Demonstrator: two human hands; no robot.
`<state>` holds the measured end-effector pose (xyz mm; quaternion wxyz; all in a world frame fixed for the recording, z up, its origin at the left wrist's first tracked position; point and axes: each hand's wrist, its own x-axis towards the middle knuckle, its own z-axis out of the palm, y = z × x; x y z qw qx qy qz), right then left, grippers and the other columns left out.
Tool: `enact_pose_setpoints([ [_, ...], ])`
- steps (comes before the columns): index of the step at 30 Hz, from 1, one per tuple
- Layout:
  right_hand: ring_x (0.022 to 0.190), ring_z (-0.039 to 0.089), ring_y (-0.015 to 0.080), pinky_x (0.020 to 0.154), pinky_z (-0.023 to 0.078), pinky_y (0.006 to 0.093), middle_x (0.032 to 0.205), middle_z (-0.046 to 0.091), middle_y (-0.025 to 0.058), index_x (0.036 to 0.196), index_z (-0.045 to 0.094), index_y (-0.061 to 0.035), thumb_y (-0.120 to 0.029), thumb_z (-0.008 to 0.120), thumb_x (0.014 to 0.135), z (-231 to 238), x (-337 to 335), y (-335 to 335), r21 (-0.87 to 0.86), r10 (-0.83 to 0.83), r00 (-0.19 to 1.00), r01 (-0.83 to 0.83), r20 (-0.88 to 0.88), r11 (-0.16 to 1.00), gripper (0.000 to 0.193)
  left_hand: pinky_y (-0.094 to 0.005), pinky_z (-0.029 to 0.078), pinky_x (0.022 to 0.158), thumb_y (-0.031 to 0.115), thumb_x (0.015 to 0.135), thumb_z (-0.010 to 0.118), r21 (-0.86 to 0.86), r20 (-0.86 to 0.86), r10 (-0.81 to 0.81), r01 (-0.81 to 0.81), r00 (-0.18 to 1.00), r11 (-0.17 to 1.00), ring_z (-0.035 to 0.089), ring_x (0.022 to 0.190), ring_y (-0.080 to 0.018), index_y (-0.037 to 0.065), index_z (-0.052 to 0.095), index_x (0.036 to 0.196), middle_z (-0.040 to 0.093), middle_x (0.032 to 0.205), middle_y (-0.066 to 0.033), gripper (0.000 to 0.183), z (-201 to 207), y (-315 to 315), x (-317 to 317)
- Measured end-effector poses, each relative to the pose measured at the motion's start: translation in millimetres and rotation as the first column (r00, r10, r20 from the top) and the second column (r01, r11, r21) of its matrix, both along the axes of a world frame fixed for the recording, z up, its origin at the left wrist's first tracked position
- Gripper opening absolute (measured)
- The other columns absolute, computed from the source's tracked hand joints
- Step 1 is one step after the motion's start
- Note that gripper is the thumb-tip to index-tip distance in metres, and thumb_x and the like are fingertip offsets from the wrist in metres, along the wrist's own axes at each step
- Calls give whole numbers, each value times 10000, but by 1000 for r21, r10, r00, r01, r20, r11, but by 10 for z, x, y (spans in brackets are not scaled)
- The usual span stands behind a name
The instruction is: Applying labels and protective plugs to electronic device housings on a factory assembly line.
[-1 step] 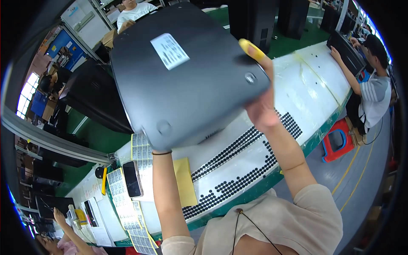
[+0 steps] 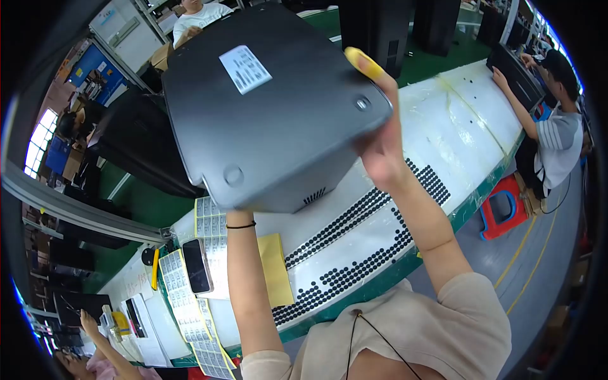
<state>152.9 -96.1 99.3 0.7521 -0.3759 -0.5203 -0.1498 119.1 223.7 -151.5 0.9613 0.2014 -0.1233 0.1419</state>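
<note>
A large black case point(image 2: 253, 126) with rounded corners is held up and tilted in front of me. Its broad face bears a white printed label point(image 2: 246, 69) and small round recesses near the corners; vent slots point(image 2: 315, 195) show on the lower side. My right hand point(image 2: 383, 139) grips the right edge, its thumb, in a yellow finger cover point(image 2: 362, 62), lying over the broad face. On the left my forearm, with a black band at the wrist, runs up to the case's lower corner; my left hand point(image 2: 240, 216) holds it there, fingers hidden behind it.
Rows of small black round pads point(image 2: 354, 269) lie on the white bench point(image 2: 456, 126). To their left are a yellow sheet point(image 2: 274, 269), a phone point(image 2: 197, 266) and label sheets point(image 2: 174, 285). Other people work around; a red stool point(image 2: 503, 209) stands right. Large black cases point(image 2: 142, 139) stand beyond.
The case has shifted slightly left and tipped, so its lower side with the vent slots shows more. My right hand has moved a little left with it.
</note>
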Motion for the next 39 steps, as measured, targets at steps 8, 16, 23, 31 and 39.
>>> enact_pose_setpoints([
  [8, 1140, 510, 151, 972, 404, 274, 1336, 489, 105, 1394, 368, -54, -432, 685, 878, 209, -41, 50, -272, -184, 980, 158, -75, 949, 714, -300, 551, 774, 166, 968, 517, 684, -118, 731, -478, 673, 551, 617, 941, -179, 12, 533, 1176, 605, 1091, -100, 259, 756, -403, 170],
  [16, 999, 536, 140, 889, 431, 255, 1132, 546, 71, 1304, 456, -43, -263, 699, 895, 273, 465, 103, 165, -109, 891, 39, 441, 985, 524, -234, 463, 728, 96, 879, 647, 955, 49, 767, -254, 640, 152, 591, 812, -109, -30, 591, 1025, 639, 922, -59, 200, 1069, -1116, -254],
  [23, 1131, 525, 168, 986, 378, 271, 1238, 535, 113, 1373, 395, 1, -578, 606, 873, 101, 904, -283, 200, 533, 809, -581, 247, 789, 793, -285, 473, 829, 77, 948, 577, 990, 45, 636, -118, 771, 73, 589, 932, -170, -15, 566, 1134, 614, 1062, -111, 207, 997, -1157, -654],
  [31, 933, 581, 141, 819, 474, 272, 1103, 586, 73, 1185, 533, -28, -73, 631, 908, -443, 88, -805, -232, -677, 736, 655, -18, 719, 298, -432, 452, 899, -1, 843, 593, 881, 243, 531, 45, 812, -472, 577, 1031, -360, -11, 579, 1131, 600, 1145, -199, 289, 1051, -1807, -1531],
  [39, 741, 602, 229, 649, 476, 304, 827, 648, 63, 850, 671, -43, -62, 700, 792, -1422, -872, -995, -866, -322, 933, 288, 158, 409, 67, -391, 492, 734, -65, 758, 608, 893, 191, 438, 29, 879, -449, 584, 846, -315, -11, 627, 1009, 637, 939, -142, 258, 834, -2460, -1988],
])
